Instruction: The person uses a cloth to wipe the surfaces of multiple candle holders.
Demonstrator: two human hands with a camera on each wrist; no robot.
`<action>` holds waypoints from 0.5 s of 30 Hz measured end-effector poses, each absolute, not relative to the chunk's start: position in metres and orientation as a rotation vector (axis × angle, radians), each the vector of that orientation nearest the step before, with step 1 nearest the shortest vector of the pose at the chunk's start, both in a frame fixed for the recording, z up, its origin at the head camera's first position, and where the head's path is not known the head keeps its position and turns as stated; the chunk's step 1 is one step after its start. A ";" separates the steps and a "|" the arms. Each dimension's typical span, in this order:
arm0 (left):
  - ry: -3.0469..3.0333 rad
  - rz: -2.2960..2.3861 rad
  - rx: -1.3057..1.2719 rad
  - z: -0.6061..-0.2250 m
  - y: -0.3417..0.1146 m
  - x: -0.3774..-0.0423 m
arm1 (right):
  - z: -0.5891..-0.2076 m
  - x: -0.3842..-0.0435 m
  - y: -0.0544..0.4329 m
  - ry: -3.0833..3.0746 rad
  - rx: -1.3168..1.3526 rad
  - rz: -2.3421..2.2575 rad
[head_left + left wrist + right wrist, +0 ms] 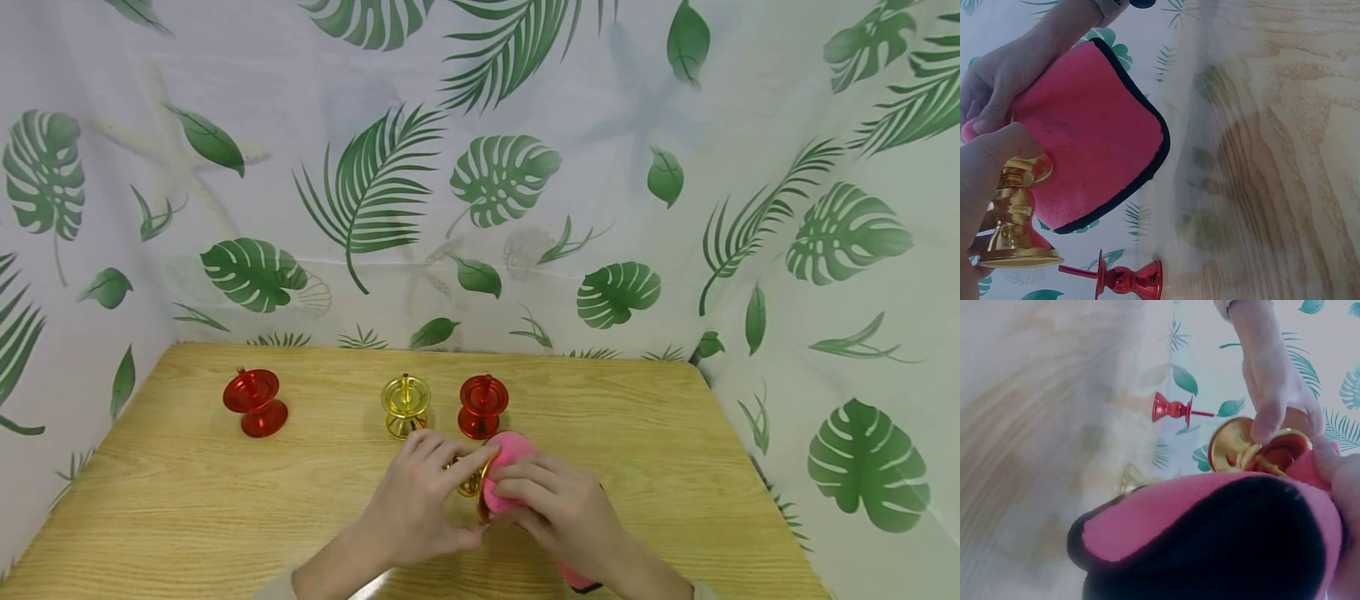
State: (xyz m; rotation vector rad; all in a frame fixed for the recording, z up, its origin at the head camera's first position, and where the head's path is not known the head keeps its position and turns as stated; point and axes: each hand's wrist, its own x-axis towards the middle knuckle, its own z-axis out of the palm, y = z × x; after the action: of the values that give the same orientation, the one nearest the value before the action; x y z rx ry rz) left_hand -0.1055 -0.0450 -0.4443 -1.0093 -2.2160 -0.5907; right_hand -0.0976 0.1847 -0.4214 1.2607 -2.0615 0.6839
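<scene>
My left hand (420,504) grips a shiny gold candle holder (1013,215), which is tipped on its side in the head view with its dish toward the right. My right hand (566,508) holds a pink cloth (512,454) with black edging and presses it against the dish. In the left wrist view the cloth hangs spread out behind the holder. Folds of cloth and black trim fill the lower part of the right wrist view, where the holder's gold base (1225,447) shows beside the left thumb. The covered side of the dish is hidden.
Toward the back of the wooden table (637,417) stand a red candle holder (255,400) at the left, a gold one (406,404) in the middle and another red one (483,404) just beyond the hands. A leaf-patterned sheet (420,317) hangs around the table.
</scene>
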 end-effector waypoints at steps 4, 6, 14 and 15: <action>-2.254 -0.603 -1.014 -0.444 -0.046 -0.105 | -0.419 -0.098 0.189 -2.007 1.335 0.584; -2.262 -0.610 -1.013 -0.445 -0.047 -0.106 | -0.416 -0.097 0.193 -2.005 1.353 0.572; -2.272 -0.624 -0.981 -0.445 -0.050 -0.108 | -0.413 -0.097 0.209 -1.980 1.371 0.692; -2.273 -0.629 -0.976 -0.446 -0.050 -0.108 | -0.414 -0.098 0.212 -1.978 1.362 0.735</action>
State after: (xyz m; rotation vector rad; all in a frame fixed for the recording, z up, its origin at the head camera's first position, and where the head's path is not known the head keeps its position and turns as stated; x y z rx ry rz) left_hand -0.1079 -0.0501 -0.4456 -0.9763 -2.2727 -0.6291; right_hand -0.0975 0.2116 -0.4137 1.3617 -1.9778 0.7352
